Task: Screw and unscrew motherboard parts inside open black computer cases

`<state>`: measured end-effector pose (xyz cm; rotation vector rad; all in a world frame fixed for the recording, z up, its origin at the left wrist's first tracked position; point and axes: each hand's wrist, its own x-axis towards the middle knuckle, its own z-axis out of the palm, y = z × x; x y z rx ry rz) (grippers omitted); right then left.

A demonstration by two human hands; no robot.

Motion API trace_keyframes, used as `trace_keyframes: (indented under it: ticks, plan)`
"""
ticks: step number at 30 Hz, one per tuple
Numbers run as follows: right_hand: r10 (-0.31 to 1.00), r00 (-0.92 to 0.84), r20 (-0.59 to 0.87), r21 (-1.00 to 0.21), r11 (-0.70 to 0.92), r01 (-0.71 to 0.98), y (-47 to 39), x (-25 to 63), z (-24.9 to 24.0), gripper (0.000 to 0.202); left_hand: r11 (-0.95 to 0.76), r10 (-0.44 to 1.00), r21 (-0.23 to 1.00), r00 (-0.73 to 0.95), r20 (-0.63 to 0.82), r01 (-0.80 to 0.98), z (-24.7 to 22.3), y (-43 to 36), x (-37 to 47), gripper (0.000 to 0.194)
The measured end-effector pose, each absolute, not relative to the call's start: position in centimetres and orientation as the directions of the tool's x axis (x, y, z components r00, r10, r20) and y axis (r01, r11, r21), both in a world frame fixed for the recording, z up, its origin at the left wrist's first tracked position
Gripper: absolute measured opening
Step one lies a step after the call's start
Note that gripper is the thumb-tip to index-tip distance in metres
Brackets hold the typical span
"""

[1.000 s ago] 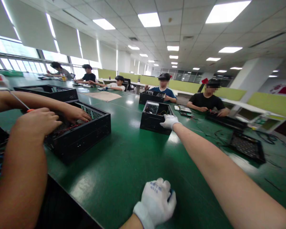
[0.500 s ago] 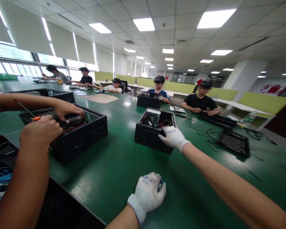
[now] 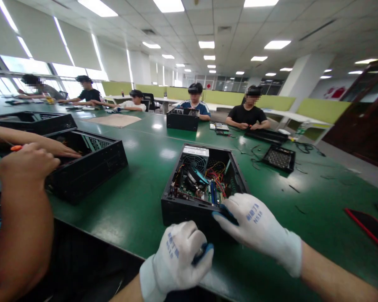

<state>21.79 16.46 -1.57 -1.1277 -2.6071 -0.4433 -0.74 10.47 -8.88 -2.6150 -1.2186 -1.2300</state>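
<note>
An open black computer case (image 3: pixel 189 208) lies on the green table in front of me. Inside it show a power supply fan, a circuit board (image 3: pixel 212 191), a black and blue cooler part (image 3: pixel 195 178) and red and yellow wires. My right hand (image 3: pixel 250 220), in a white glove with blue fingertips, is closed over the near right edge of the case. Just in front of the near wall my left hand (image 3: pixel 184 256), gloved the same way, is curled with thumb against fingers; what lies inside its grip, if anything, is hidden.
At left a co-worker's bare hand (image 3: pixel 28 165) holds an orange-handled screwdriver (image 3: pixel 16 147) beside another open case (image 3: pixel 91 172). Several people sit across the table. A black perforated panel (image 3: pixel 279 158), loose cables and a red-edged black object (image 3: pixel 368 228) lie to the right.
The computer case has come closer to me, with my right hand on its near edge. My left hand is now close to its front wall. The view has shifted.
</note>
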Motion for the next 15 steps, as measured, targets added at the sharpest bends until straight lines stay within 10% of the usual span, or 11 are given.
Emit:
trace_keyframes:
  ticks: [15]
  plan:
    - [0.621,-0.737,0.267,-0.132,0.781,0.610,6.2,25.8,1.7,0.028,-0.693,0.673,0.170,0.544,0.501,0.700,-1.2,5.0,-0.8,0.017]
